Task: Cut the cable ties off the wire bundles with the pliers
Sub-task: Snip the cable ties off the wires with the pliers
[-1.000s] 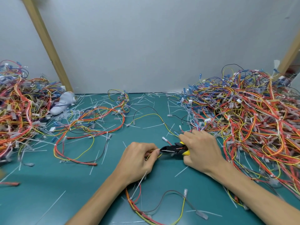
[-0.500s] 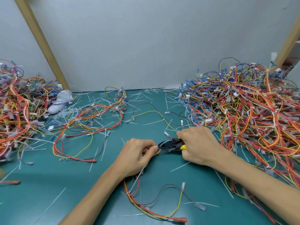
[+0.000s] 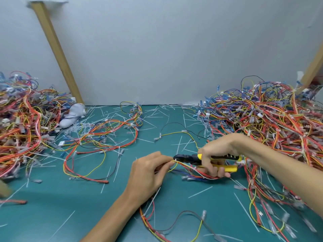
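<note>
Between wire heaps (image 3: 21, 128) (image 3: 271, 123), left hand (image 3: 148, 173) pinches the bundle (image 3: 197, 172); right hand (image 3: 216, 154) grips pliers (image 3: 188, 158) (tips meeting it).

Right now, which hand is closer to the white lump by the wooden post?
Left. The left hand lies down-right of the white lump, pinching wires; the right hand, holding the pliers, is farther right.

A plain grey wall (image 3: 166, 49) rises behind the teal tabletop (image 3: 43, 206), crossed by slanted wooden struts (image 3: 57, 53).

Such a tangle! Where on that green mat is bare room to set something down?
Mostly the near-left mat, between the loose wire loop and the left hand's forearm. The left pile, right pile and far middle are crowded.
</note>
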